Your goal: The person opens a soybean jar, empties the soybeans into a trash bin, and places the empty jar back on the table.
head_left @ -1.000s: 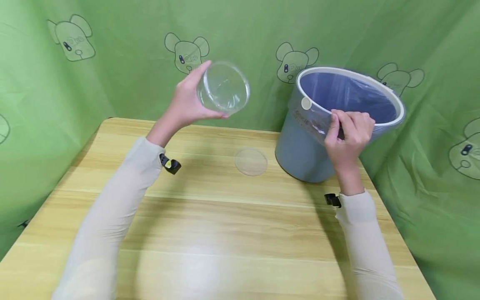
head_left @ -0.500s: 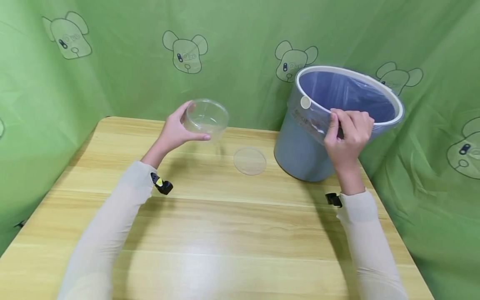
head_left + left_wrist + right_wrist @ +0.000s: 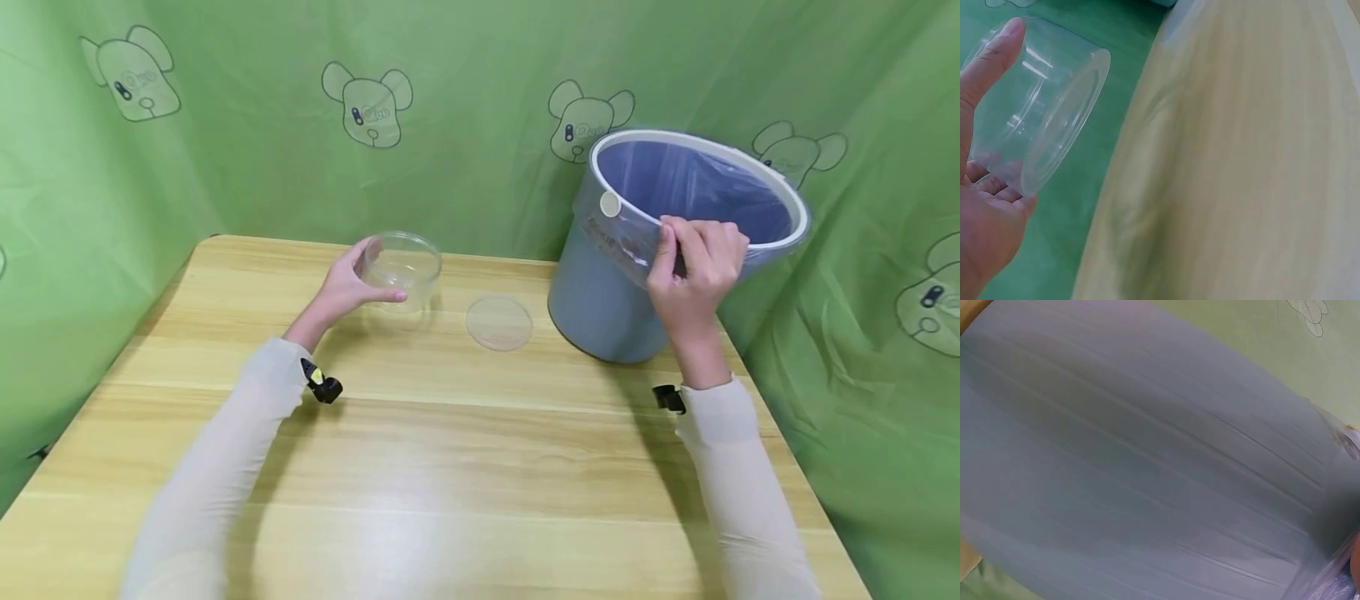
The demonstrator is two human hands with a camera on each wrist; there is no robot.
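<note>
My left hand (image 3: 347,287) grips a clear round plastic container (image 3: 401,268) just above or on the wooden table (image 3: 420,450), at the back left. In the left wrist view the container (image 3: 1035,119) lies against my palm, thumb on its rim. A clear flat lid (image 3: 499,322) lies on the table to its right. My right hand (image 3: 693,271) grips the near rim of a grey-blue bin (image 3: 600,300), which is tilted toward me and lined with a clear bag. The right wrist view is filled by the bin's wall (image 3: 1147,462).
Green cloth with cartoon dog prints (image 3: 367,104) hangs behind and at both sides of the table. The bin stands at the table's back right corner, close to the right edge.
My left hand has brought the clear container down from in front of the backdrop to table level, turning its mouth upward. The right hand and bin have stayed put.
</note>
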